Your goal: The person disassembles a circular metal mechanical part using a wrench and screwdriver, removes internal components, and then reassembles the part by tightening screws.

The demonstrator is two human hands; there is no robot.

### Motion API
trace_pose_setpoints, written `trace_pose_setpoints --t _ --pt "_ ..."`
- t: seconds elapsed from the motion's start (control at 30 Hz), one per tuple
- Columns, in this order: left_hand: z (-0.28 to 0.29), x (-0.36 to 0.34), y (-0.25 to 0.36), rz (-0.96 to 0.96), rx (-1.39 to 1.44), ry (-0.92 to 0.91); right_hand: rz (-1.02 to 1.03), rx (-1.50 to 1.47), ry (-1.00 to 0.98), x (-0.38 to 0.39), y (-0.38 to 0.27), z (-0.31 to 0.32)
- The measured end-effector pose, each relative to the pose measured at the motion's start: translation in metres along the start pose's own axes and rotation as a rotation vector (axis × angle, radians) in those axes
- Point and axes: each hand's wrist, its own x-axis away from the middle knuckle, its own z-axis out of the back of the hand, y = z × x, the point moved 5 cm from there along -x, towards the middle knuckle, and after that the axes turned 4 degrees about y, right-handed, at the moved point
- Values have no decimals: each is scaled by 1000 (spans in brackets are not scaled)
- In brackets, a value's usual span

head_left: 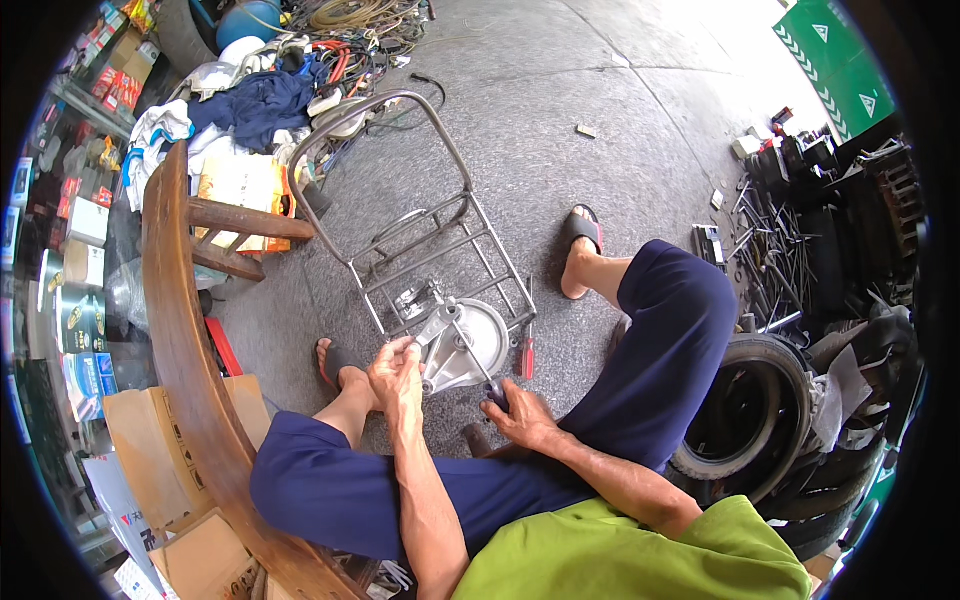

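Note:
A round silver cast-metal plate (480,340), which looks like a brake plate, is in front of me between my feet. My left hand (398,378) is closed at its left side, thumb and fingers pinching the end of a grey metal arm (438,324) on it. In my right hand (522,414) is the dark handle of a screwdriver (476,356). Its thin shaft slants up and left across the plate's face. The tip meets the plate near the arm's upper end, where fine detail is too small to tell.
A tubular metal rack (478,212) stands just beyond the plate. A red-handled screwdriver (527,356) lies right of it. On the left are a wooden bench (185,330) and cardboard boxes (150,440). Tyres (750,400) and scattered tools (775,255) fill the right; cloths (255,105) lie far left.

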Motion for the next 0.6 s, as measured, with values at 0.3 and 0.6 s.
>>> trace_pose_setpoints --t 0.3,0.6 --pt "2 -3 -9 106 68 16 163 -3 108 4 -9 12" --pt "-18 21 40 107 567 -207 324 3 58 30 -54 32"
